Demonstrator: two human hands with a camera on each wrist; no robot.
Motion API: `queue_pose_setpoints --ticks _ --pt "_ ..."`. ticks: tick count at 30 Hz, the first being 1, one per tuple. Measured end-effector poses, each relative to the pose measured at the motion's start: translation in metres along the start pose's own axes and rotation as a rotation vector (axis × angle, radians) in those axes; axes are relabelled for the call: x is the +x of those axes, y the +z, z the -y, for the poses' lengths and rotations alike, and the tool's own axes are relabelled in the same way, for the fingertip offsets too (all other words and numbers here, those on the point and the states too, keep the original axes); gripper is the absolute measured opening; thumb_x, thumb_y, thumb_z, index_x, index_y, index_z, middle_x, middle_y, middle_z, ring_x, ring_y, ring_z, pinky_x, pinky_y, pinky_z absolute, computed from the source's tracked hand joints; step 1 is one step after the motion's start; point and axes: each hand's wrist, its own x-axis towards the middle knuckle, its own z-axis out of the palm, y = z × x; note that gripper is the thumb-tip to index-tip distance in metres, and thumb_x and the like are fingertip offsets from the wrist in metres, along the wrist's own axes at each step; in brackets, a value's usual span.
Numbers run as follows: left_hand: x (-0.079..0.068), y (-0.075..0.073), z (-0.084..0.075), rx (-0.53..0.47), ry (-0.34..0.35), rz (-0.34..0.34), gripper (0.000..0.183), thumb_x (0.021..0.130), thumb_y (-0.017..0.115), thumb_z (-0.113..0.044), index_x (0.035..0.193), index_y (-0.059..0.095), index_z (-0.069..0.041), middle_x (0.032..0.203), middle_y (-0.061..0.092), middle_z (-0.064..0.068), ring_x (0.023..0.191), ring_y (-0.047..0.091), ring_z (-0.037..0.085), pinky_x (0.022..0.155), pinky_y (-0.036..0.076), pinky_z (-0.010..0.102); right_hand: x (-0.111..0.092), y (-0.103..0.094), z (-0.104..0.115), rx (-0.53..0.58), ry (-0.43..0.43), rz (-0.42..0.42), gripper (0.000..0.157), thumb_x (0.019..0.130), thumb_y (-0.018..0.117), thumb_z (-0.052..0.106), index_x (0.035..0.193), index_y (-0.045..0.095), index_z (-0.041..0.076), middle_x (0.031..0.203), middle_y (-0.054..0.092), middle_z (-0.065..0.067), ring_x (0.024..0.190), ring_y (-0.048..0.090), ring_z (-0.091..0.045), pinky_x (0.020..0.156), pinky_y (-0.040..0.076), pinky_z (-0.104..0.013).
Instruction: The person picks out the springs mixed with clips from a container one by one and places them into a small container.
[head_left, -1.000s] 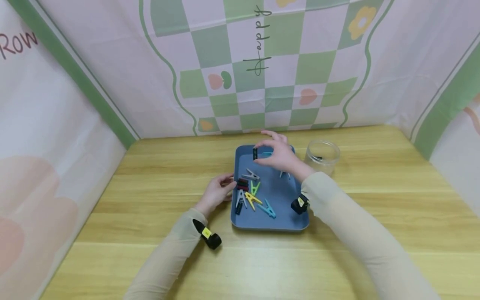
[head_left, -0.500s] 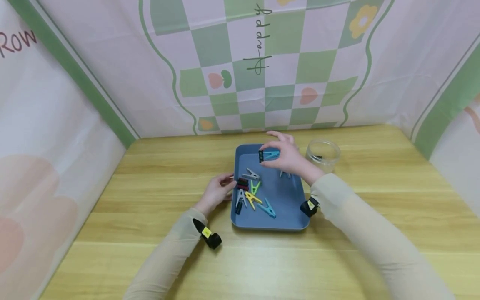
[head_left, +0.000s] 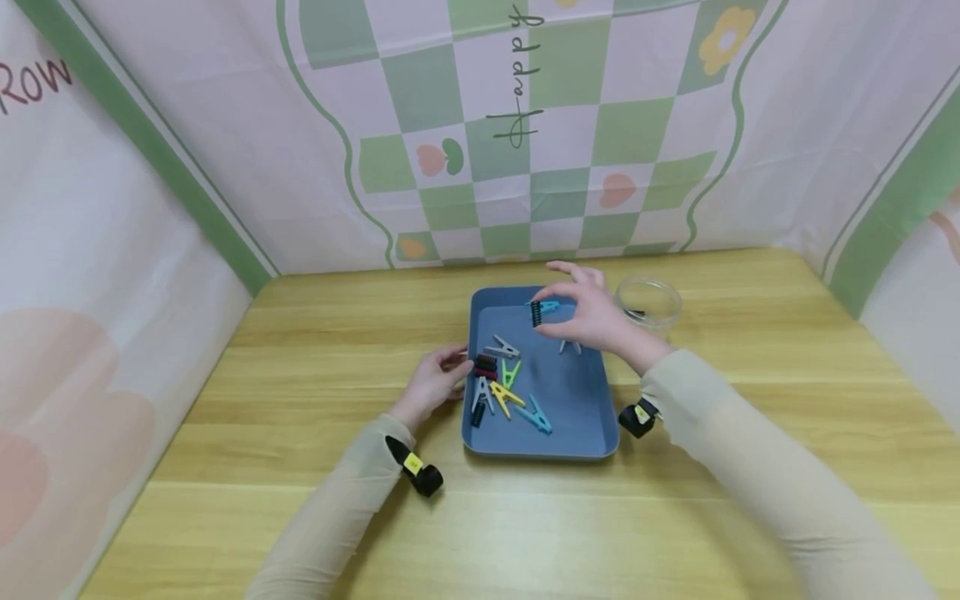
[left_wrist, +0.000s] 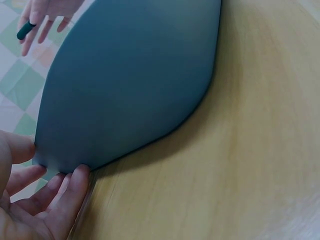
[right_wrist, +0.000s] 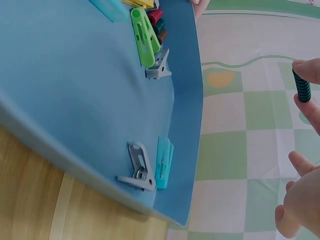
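"Dark ribbed cylinder (head_left: 536,314): where is it?"

"In the right hand (head_left: 588,319), held upright over the far part of the blue tray (head_left: 570,437). Thumb and forefinger pinch it by its two ends; the other fingers stand apart from it."

"And the left hand (head_left: 433,383)?"

"At the tray's left side, gripping the edge, thumb at the rim and bent fingers against the outer wall."

"What lies under the right hand?"

"A turquoise clip (right_wrist: 162,162) and a grey clip (right_wrist: 141,167), close together near the tray's far right corner; whether they touch, one cannot tell."

"Along the tray's left side?"

"Another grey clip (head_left: 503,347), then some dark and red ribbed pieces (head_left: 486,367) near a green clip (head_left: 510,375). Nearer the person come a yellow clip (head_left: 507,400), a third grey clip (head_left: 482,395) with a small black piece (head_left: 477,415) just beside it, and a blue clip (head_left: 535,415)."

"Outside the tray?"

"A clear jar (head_left: 660,323) on the wooden table (head_left: 337,375), right of the tray, with something dark inside, too small to name."
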Motion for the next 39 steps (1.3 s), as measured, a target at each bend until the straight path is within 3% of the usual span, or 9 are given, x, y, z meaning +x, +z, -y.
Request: queue_pose_setpoints --ticks 10,19,39 --pt "0.0 0.001 0.0 0.012 0.001 -0.009 0.044 0.094 0.058 -0.012 0.137 0.049 -0.01 0.129 0.054 0.015 0.115 0.055 0.028 0.079 0.059 0.034 -0.01 -0.01 -0.008 -0.002 0.003 -0.003 0.034 0.08 0.075 0.02 0.111 0.067 0.008 0.153 0.024 -0.015 0.138 0.007 -0.047 0.104 0.018 -0.072" --pt "0.001 0.0 0.001 0.01 0.012 -0.019 0.045 0.093 0.058 -0.012 0.137 0.049 -0.01 0.129 0.054 0.016 0.116 0.055 0.03 0.078 0.06 0.033 -0.017 -0.011 -0.02 -0.067 0.014 -0.007 0.035 0.078 0.076 0.02 0.109 0.067 0.007 0.151 0.026 -0.019 0.135 0.011 -0.048 0.105 0.012 -0.072" --pt "0.0 0.002 0.0 0.004 0.003 -0.023 0.045 0.094 0.058 -0.011 0.137 0.048 -0.007 0.129 0.054 0.017 0.116 0.055 0.03 0.079 0.06 0.033 -0.035 -0.021 -0.039 -0.053 0.035 -0.04 0.037 0.076 0.078 0.015 0.109 0.067 0.006 0.15 0.027 -0.021 0.134 0.008 -0.053 0.104 0.007 -0.075"
